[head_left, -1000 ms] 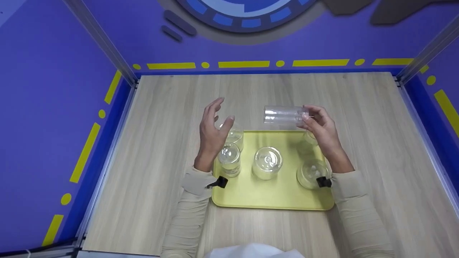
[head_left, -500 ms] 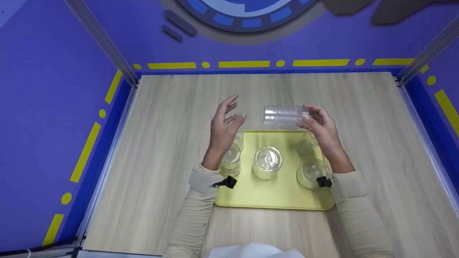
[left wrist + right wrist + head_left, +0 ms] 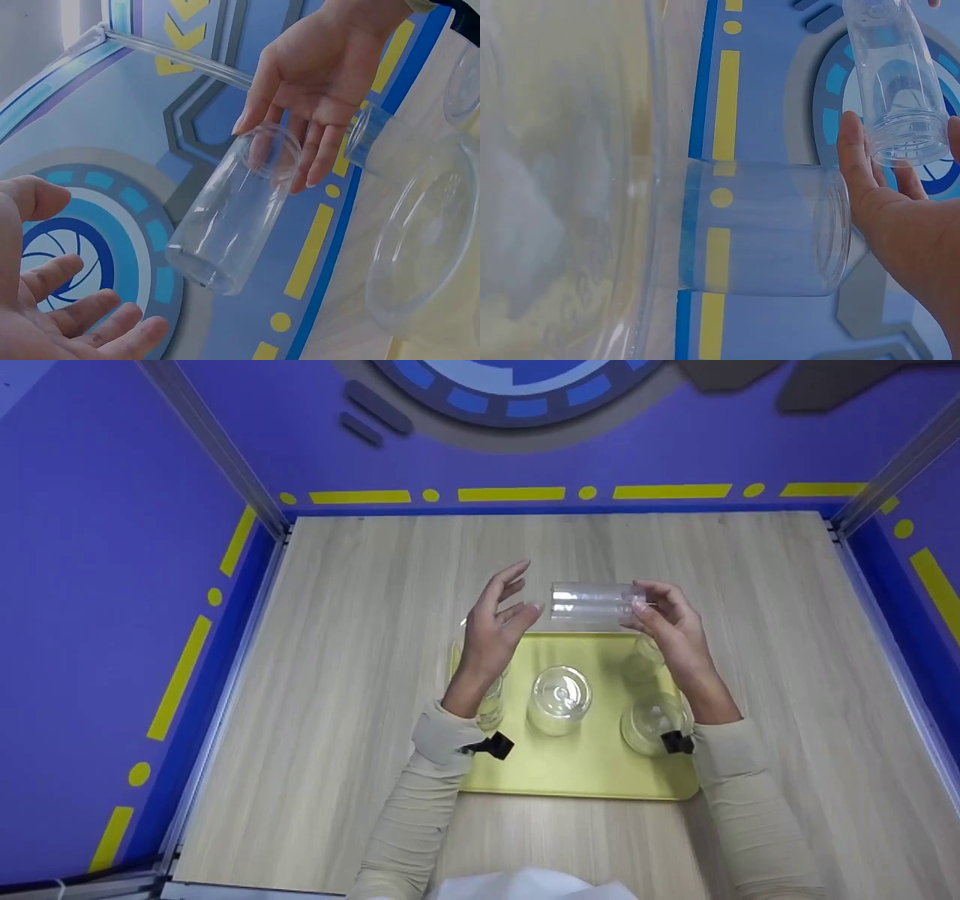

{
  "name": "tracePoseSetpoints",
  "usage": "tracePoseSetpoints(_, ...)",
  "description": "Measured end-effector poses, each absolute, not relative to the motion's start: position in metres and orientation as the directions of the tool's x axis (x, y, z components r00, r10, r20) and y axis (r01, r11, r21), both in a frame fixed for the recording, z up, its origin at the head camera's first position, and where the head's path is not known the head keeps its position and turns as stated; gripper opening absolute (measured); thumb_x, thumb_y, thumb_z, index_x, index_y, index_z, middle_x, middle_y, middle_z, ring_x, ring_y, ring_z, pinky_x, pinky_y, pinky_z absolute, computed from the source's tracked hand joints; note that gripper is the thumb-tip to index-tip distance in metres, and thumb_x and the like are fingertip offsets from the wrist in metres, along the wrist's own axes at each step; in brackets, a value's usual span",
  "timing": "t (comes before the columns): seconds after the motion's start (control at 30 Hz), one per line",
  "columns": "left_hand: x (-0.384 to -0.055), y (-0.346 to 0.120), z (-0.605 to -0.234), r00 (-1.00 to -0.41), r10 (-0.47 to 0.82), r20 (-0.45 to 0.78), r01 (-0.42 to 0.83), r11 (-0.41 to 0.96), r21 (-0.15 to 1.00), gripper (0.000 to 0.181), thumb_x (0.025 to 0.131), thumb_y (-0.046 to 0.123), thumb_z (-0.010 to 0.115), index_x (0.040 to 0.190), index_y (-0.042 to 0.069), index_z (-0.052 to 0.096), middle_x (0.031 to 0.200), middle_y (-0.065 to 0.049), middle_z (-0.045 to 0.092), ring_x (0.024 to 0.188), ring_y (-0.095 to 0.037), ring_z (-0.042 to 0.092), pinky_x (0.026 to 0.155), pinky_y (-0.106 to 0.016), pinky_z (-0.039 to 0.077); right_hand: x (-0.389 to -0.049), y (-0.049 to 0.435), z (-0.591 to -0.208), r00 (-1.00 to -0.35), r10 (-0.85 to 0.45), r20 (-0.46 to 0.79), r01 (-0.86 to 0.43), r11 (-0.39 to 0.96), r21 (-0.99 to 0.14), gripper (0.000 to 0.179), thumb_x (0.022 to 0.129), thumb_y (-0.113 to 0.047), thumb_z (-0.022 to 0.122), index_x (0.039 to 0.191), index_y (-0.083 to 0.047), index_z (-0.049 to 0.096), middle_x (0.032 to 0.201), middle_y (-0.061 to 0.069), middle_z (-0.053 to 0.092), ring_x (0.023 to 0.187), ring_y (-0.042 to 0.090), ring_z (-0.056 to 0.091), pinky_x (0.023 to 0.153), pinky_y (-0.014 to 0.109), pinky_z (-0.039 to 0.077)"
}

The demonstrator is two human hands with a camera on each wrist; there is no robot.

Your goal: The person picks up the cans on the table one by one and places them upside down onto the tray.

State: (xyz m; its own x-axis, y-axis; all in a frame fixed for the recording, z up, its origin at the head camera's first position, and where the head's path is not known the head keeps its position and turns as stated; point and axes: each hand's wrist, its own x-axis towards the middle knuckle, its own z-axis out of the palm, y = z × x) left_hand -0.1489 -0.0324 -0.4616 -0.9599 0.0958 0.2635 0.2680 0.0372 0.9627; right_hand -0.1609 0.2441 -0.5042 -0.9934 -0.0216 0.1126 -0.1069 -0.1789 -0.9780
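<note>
In the head view my right hand (image 3: 679, 637) grips a tall clear plastic jar (image 3: 589, 601) by its ridged mouth end, thumb on the near side. The jar lies sideways above the far edge of the yellow tray (image 3: 570, 780), its base pointing left. My left hand (image 3: 491, 637) is apart from it, just left of the base, with fingers spread loosely and the palm turned towards the jar. The left wrist view shows the same jar (image 3: 229, 214) between the two hands, with nothing in the left hand (image 3: 67, 307). The ridged mouth (image 3: 911, 135) shows in the right wrist view.
Several clear jars stand on the tray: one in the middle (image 3: 561, 701), one at front right (image 3: 651, 727), one at back right (image 3: 641, 664). A jar at left (image 3: 491, 712) is partly hidden by my left forearm. Blue panels (image 3: 510, 465) enclose the wooden table (image 3: 352, 660).
My left hand has moved right, from over the left jars towards the base of the held jar. The right hand and its jar have stayed almost still.
</note>
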Motion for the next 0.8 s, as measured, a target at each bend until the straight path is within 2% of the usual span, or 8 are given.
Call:
tracePoseSetpoints(0.2, -0.149, -0.021, -0.462, -0.97, 0.111, 0.215, 0.221, 0.042, 0.974, 0.059, 0.097, 0.023, 0.069, 0.153, 0.011, 0.056, 0.157, -0.003, 0.052, 0.143, -0.03, 0.05, 0.108, -0.035, 0.05, -0.16, 0.243, -0.502, -0.994, -0.031, 0.1, -0.093, -0.179, -0.979, 0.042, 0.106, -0.007, 0.063, 0.143, 0.008, 0.051, 0.131, 0.017, 0.054, 0.115, 0.026, 0.059, 0.093, 0.032, 0.059)
tracePoseSetpoints(0.53, -0.149, -0.014, -0.463, -0.98, 0.1, 0.173, 0.181, 0.068, 0.981, 0.055, 0.099, 0.025, 0.07, 0.151, 0.011, 0.059, 0.154, -0.002, 0.054, 0.14, -0.025, 0.052, 0.106, -0.036, 0.051, -0.159, 0.241, -0.5, -0.995, 0.004, 0.103, -0.102, -0.206, -0.973, 0.036, 0.104, -0.001, 0.062, 0.138, 0.008, 0.054, 0.129, 0.015, 0.059, 0.111, 0.023, 0.062, 0.09, 0.032, 0.06)
tracePoseSetpoints(0.8, -0.147, -0.008, -0.462, -0.984, 0.099, 0.147, 0.154, 0.072, 0.985, 0.052, 0.099, 0.024, 0.07, 0.149, 0.017, 0.061, 0.154, 0.002, 0.055, 0.138, -0.023, 0.054, 0.105, -0.036, 0.052, -0.158, 0.24, -0.499, -0.995, 0.01, 0.097, -0.098, -0.194, -0.976, 0.035, 0.104, 0.0, 0.062, 0.138, 0.008, 0.054, 0.126, 0.014, 0.061, 0.111, 0.023, 0.063, 0.09, 0.031, 0.059)
